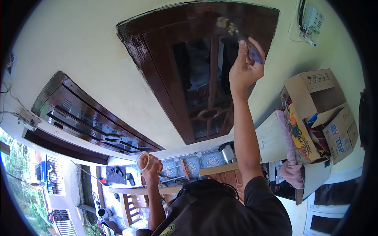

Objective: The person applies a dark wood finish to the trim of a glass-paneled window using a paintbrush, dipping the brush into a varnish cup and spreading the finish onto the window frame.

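My right hand is raised high, its fingers closed round the blue-purple handle of a paintbrush. The bristles, smeared with pale brown, overlap the top part of a dark brown window frame with glass panes. Lower down on the left, my left hand grips a clear plastic cup. Its contents do not show clearly. The frame has a glossy sheen along its left side.
Another glossy brown window is set in the pale wall on the left. Cardboard boxes are stacked at the right beside a pink cloth. An electric meter hangs at upper right. Sandals lie on the floor below.
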A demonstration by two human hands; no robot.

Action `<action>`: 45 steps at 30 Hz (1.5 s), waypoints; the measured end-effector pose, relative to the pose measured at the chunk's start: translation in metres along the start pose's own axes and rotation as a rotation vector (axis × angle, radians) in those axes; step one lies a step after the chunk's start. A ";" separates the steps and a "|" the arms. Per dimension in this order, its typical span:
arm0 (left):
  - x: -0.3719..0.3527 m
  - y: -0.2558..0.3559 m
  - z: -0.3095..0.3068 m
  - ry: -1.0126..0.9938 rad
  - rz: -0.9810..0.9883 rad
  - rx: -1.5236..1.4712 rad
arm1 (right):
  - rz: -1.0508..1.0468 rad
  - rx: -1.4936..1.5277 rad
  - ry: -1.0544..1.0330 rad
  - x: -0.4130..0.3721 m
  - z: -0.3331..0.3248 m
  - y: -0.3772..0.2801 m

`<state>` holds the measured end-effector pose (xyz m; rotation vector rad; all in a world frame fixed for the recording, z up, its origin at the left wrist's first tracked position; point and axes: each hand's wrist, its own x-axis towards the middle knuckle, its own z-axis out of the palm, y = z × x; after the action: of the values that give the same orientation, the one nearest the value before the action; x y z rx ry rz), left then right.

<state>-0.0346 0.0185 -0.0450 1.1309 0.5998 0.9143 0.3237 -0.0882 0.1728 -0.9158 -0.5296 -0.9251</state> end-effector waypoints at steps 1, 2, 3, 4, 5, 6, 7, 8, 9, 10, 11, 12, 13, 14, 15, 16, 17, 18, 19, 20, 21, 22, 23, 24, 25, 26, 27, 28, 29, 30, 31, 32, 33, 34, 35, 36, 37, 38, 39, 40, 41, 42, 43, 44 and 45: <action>-0.001 0.001 -0.005 0.015 -0.003 -0.054 | -0.102 -0.084 0.081 -0.002 0.001 -0.001; -0.002 0.003 -0.009 0.000 0.005 -0.031 | -0.198 -0.290 0.089 -0.009 0.002 0.002; -0.003 0.008 -0.007 0.000 0.002 -0.029 | -0.200 -0.271 0.033 -0.018 0.010 -0.005; -0.005 0.018 0.002 0.019 -0.006 -0.061 | -0.203 -0.251 -0.021 -0.030 0.024 -0.015; -0.005 0.024 0.008 0.037 -0.013 -0.093 | -0.427 -0.237 -0.086 -0.044 0.038 -0.013; -0.005 0.025 0.012 0.035 -0.001 -0.102 | -0.379 -0.150 -0.171 -0.066 0.051 -0.021; -0.005 0.025 0.013 0.032 -0.006 -0.100 | -0.348 -0.135 -0.260 -0.088 0.060 -0.031; -0.004 0.025 0.014 0.021 0.008 -0.090 | -0.323 -0.058 -0.330 -0.105 0.064 -0.042; -0.004 0.025 0.014 0.010 0.023 -0.080 | -0.279 -0.005 -0.416 -0.123 0.067 -0.044; -0.004 0.025 0.012 0.008 0.021 -0.079 | -0.221 0.036 -0.423 -0.130 0.063 -0.053; -0.006 0.026 0.007 0.014 0.023 -0.053 | -0.161 0.079 -0.430 -0.135 0.061 -0.061; -0.007 0.027 0.001 0.023 0.026 -0.028 | -0.160 0.082 -0.431 -0.137 0.056 -0.062; -0.009 0.026 -0.008 0.026 0.026 -0.029 | -0.042 0.062 -0.318 -0.134 0.047 -0.060; -0.012 0.024 -0.019 0.038 0.011 -0.032 | 0.076 0.038 -0.206 -0.131 0.036 -0.057; -0.014 0.022 -0.025 0.047 -0.006 -0.034 | 0.299 0.178 -0.071 -0.125 0.028 -0.057; -0.018 0.026 -0.024 0.097 -0.029 -0.039 | 0.519 0.313 0.072 -0.116 0.019 -0.058; -0.019 0.019 -0.032 0.091 -0.040 -0.033 | 0.659 0.397 0.204 -0.108 0.009 -0.058; -0.019 0.010 -0.046 0.090 -0.049 -0.011 | 0.790 0.442 0.278 -0.101 -0.002 -0.056; -0.020 0.006 -0.053 0.093 -0.057 0.014 | 0.924 0.489 0.354 -0.099 -0.010 -0.053; -0.022 0.003 -0.060 0.080 -0.081 0.015 | 0.936 0.480 0.366 -0.102 -0.018 -0.049; -0.023 0.004 -0.059 0.074 -0.100 0.009 | 1.033 0.547 0.374 -0.106 -0.023 -0.045; -0.025 0.006 -0.058 0.051 -0.114 0.037 | 1.124 0.621 0.376 -0.109 -0.025 -0.042; -0.026 0.007 -0.055 0.026 -0.123 0.060 | 1.129 0.623 0.380 -0.112 -0.026 -0.040; -0.025 0.007 -0.052 0.029 -0.123 0.067 | 1.153 0.672 0.385 -0.114 -0.024 -0.045; -0.025 0.008 -0.050 0.022 -0.117 0.094 | 1.178 0.719 0.392 -0.116 -0.023 -0.047; -0.025 0.008 -0.048 0.015 -0.112 0.122 | 1.186 0.720 0.398 -0.118 -0.023 -0.044; -0.026 0.010 -0.047 0.019 -0.111 0.130 | 1.168 0.754 0.396 -0.118 -0.023 -0.040; -0.027 0.012 -0.045 -0.016 -0.076 0.203 | 1.149 0.788 0.393 -0.119 -0.023 -0.037; -0.027 0.014 -0.043 -0.051 -0.039 0.275 | 1.154 0.793 0.396 -0.120 -0.025 -0.034; -0.028 0.017 -0.039 -0.046 -0.035 0.279 | 1.219 0.968 0.419 -0.120 -0.029 -0.030; -0.030 0.019 -0.035 -0.037 -0.040 0.290 | 1.280 1.144 0.438 -0.121 -0.031 -0.028; -0.033 0.022 -0.032 -0.026 -0.047 0.302 | 1.245 1.169 0.446 -0.124 -0.031 -0.028; -0.035 0.024 -0.032 -0.012 -0.053 0.314 | 1.256 1.173 0.445 -0.123 -0.027 -0.032; -0.035 0.020 -0.037 -0.039 -0.042 0.301 | 1.136 0.900 0.400 -0.122 -0.022 -0.036; -0.037 0.019 -0.038 -0.025 -0.037 0.303 | 1.005 0.635 0.349 -0.119 -0.015 -0.041; -0.038 0.020 -0.034 -0.032 -0.023 0.325 | 0.886 0.436 0.271 -0.111 -0.006 -0.046; -0.039 0.021 -0.032 -0.041 -0.008 0.347 | 0.895 0.444 0.263 -0.106 0.001 -0.048; -0.039 0.017 -0.037 -0.076 0.015 0.353 | 0.700 0.365 0.181 -0.101 0.009 -0.049; -0.040 0.020 -0.033 -0.067 0.020 0.350 | 0.502 0.287 0.101 -0.096 0.017 -0.050; -0.042 0.022 -0.026 -0.030 0.011 0.339 | 0.449 0.315 0.104 -0.092 0.025 -0.053; -0.044 0.024 -0.021 0.007 0.000 0.329 | 0.450 0.322 0.097 -0.092 0.030 -0.052; -0.046 0.025 -0.022 -0.003 -0.003 0.328 | 0.385 0.298 0.054 -0.092 0.035 -0.050; -0.048 0.023 -0.026 0.006 0.003 0.323 | 0.320 0.275 0.010 -0.091 0.041 -0.048; -0.050 0.019 -0.033 -0.015 0.020 0.314 | 0.320 0.286 0.003 -0.090 0.045 -0.046; -0.052 0.016 -0.040 -0.037 0.037 0.305 | 0.167 0.186 -0.055 -0.087 0.050 -0.045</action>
<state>-0.0979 -0.0036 -0.0456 1.4324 0.7066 0.8495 0.2392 -0.0200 0.1550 -0.8053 -0.5671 -0.6900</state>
